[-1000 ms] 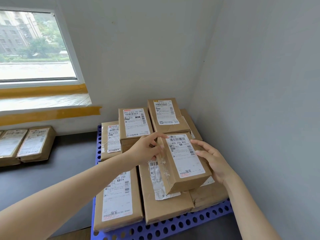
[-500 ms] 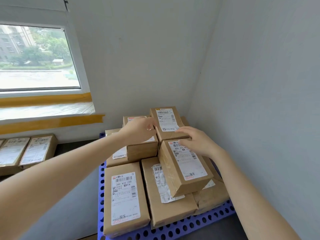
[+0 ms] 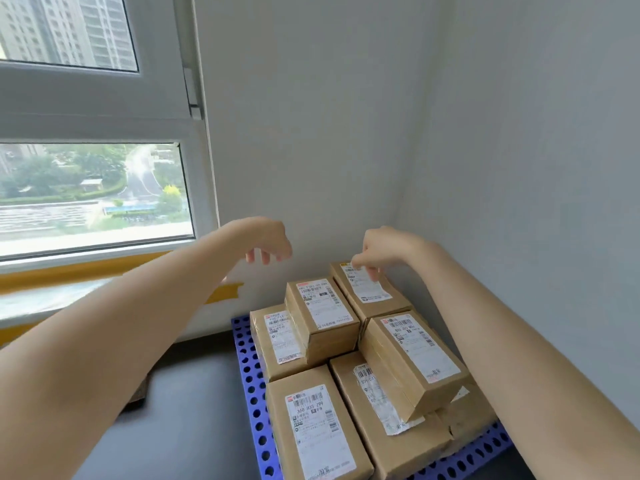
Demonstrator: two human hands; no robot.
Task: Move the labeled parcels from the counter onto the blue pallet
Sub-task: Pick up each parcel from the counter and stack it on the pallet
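In the corner of the room, brown cardboard parcels with white shipping labels [image 3: 349, 386] lay stacked in two layers on the perforated blue plastic pallet [image 3: 252, 393], which sat on the dark grey floor [image 3: 194, 410] against the white walls [image 3: 346, 133]. The person's left hand [image 3: 268, 242] hung in the air above the stack with its fingers loosely curled downward and nothing in them. The right hand [image 3: 375, 252] hovered over the rear right parcel [image 3: 370, 289], its fingertips [image 3: 372, 273] down at that parcel's label without gripping it, while a white-framed window [image 3: 104, 161] showed at left.
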